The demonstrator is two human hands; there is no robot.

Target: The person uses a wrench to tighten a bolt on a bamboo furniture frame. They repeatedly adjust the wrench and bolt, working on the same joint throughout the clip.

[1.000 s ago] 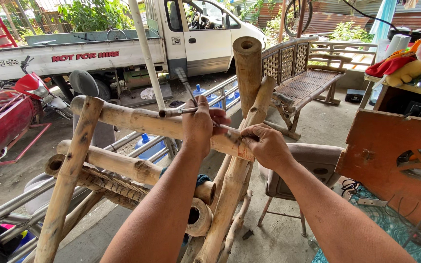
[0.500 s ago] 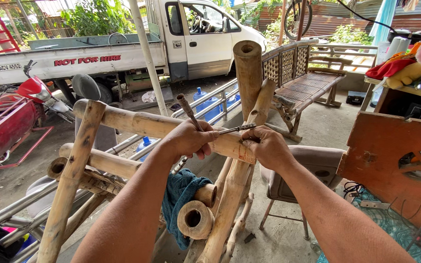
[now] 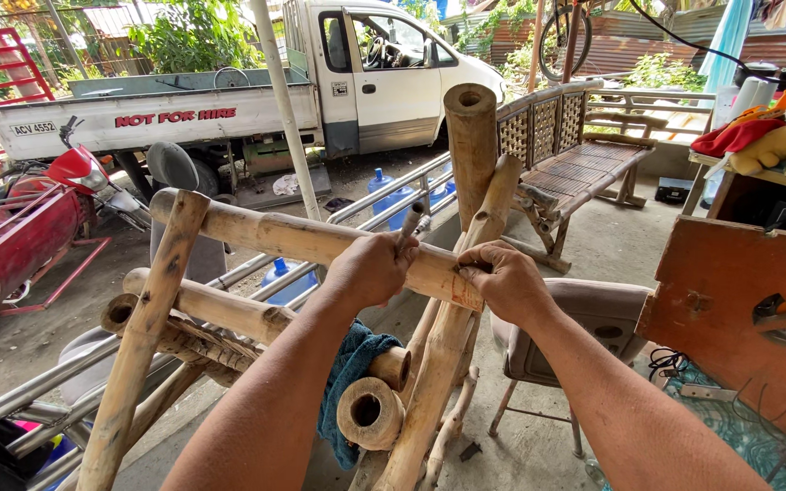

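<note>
A bamboo frame (image 3: pixel 256 238) of thick tan poles stands in front of me. My left hand (image 3: pixel 370 270) grips a tool with a grey metal handle (image 3: pixel 409 224), held against the top horizontal pole. My right hand (image 3: pixel 505 282) rests on the joint where that pole meets the slanted upright (image 3: pixel 466 300), with fingers pinched at the joint; what they pinch is too small to tell. A taller bamboo post (image 3: pixel 471 136) rises just behind the joint. A blue cloth (image 3: pixel 349 368) hangs on the lower poles.
A grey padded chair (image 3: pixel 584 314) stands under my right arm. An orange wooden board (image 3: pixel 748 318) leans at right. Behind are a bamboo bench (image 3: pixel 575 155), a white pickup truck (image 3: pixel 229 100), a red motorcycle (image 3: pixel 38 205), blue water jugs (image 3: pixel 393 195) and metal rails (image 3: pixel 384 191).
My left hand has come down from a raised position onto the top pole, the tool handle tilting more upright. My right hand stays at the joint.
</note>
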